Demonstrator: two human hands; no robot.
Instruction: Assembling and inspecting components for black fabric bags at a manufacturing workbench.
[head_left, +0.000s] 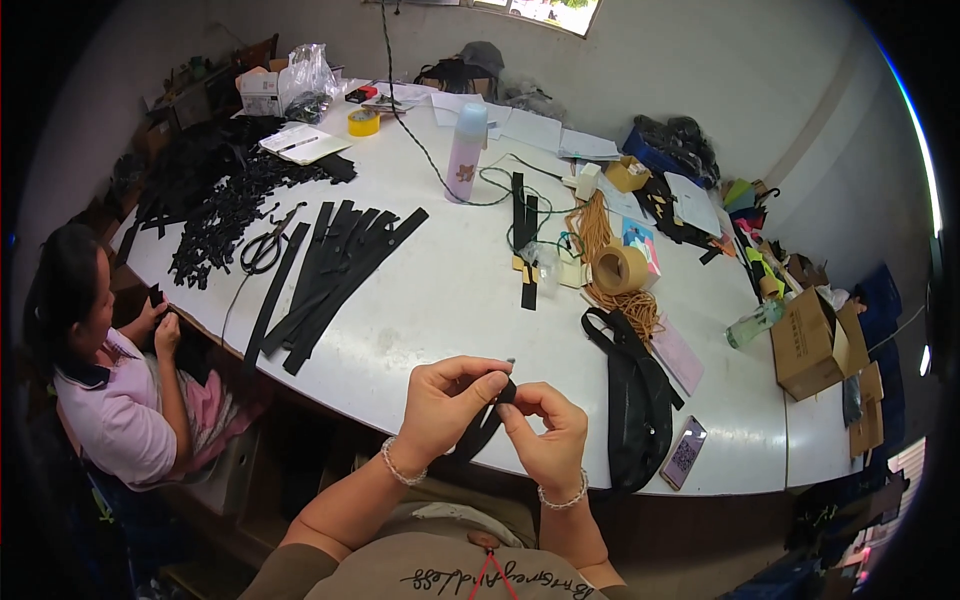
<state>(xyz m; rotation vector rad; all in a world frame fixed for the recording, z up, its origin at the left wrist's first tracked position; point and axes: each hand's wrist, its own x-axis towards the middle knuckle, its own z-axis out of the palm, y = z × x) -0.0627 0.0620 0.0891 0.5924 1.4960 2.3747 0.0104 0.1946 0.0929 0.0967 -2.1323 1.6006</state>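
Observation:
Close to the table's near edge, my left hand [446,405] pinches the upper end of a black fabric strip [481,432] between thumb and fingers. My right hand [551,430] grips the same end from the other side, its thumb pressed against the black material. The strip's tail hangs down between my hands toward the table edge. A small greyish tip shows above my left fingers, too small to name. Several similar long black strips [335,285] lie fanned out beyond my left hand. Right of my right hand rests a black bag [637,410] with a strap.
On the white table [440,290] stand a lilac bottle [466,160], a roll of brown tape [620,270] and tan cord [594,225]. Scissors [265,250] lie by a heap of black pieces [205,215]. A phone [684,455] is at right. A co-worker [130,370] sits at left.

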